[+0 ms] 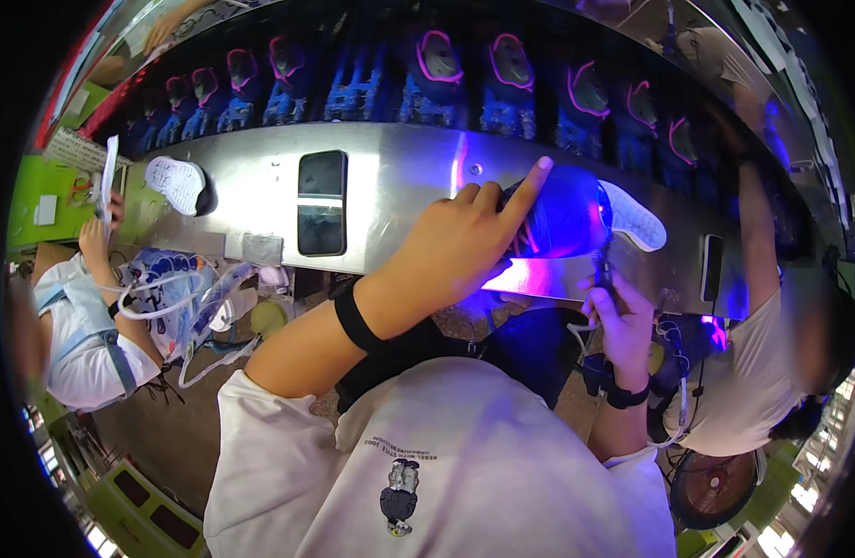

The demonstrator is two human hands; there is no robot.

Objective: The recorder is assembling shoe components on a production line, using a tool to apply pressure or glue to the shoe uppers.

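My left hand (465, 237) holds a dark blue shoe upper (567, 216) over the metal table, index finger stretched along it and the other fingers curled. Blue-violet light falls on the upper and on the metal below it. Just to its right is a white shoe sole (637, 221); I cannot tell whether the two touch. In my right hand (618, 312) is a slim dark pen-like tool (603, 270), its tip pointing up at the upper's right end. A pale cable shows beside that hand. What the left palm covers is hidden.
A black phone (322, 203) and a white shoe sole (176, 184) lie on the metal table (251, 177) to the left. Behind it runs a dark rack with several shoe uppers (439, 58) outlined in glowing pink. People sit at both sides; another phone (712, 268) lies right.
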